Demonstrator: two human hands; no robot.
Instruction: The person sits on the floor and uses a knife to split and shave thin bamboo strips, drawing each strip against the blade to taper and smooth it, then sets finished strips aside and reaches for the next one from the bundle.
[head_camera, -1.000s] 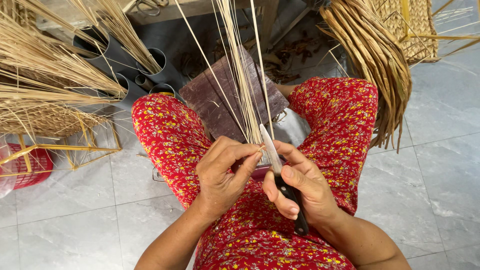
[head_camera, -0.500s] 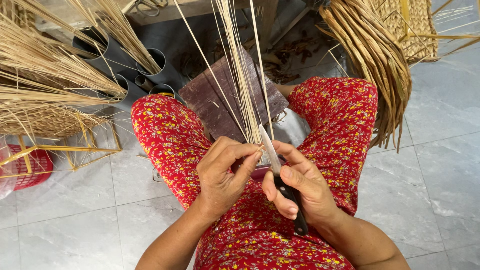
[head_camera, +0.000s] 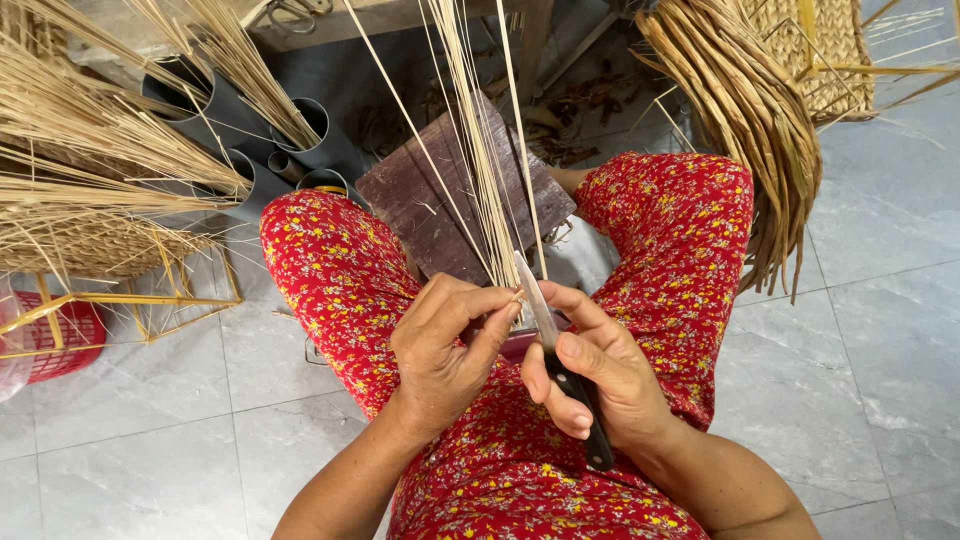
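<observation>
The bundle of thin pale straw strips (head_camera: 487, 170), rising over the lap from the left hand (head_camera: 445, 355) whose fingers pinch its near end, may split unevenly or nick a fingertip if the black-handled knife (head_camera: 565, 375), gripped by the right hand (head_camera: 605, 380), slips.

Both hands, left hand (head_camera: 445, 345) and right hand (head_camera: 600, 370), are sitting close together over the lap, boxed in by the red floral knees (head_camera: 330, 270) rising on either side. Thin straw strips (head_camera: 480, 150) are fanning upward straight ahead, blocking the way forward, with a dark wooden block (head_camera: 420, 200) lying just behind them. Grey pipes (head_camera: 300, 140) stuffed with straw are crowding the far left; a hanging bundle of dried leaves (head_camera: 760, 140) is closing off the upper right. Grey tiled floor (head_camera: 880, 330) is lying open on the right, and at lower left past the yellow frame (head_camera: 130, 300).
</observation>
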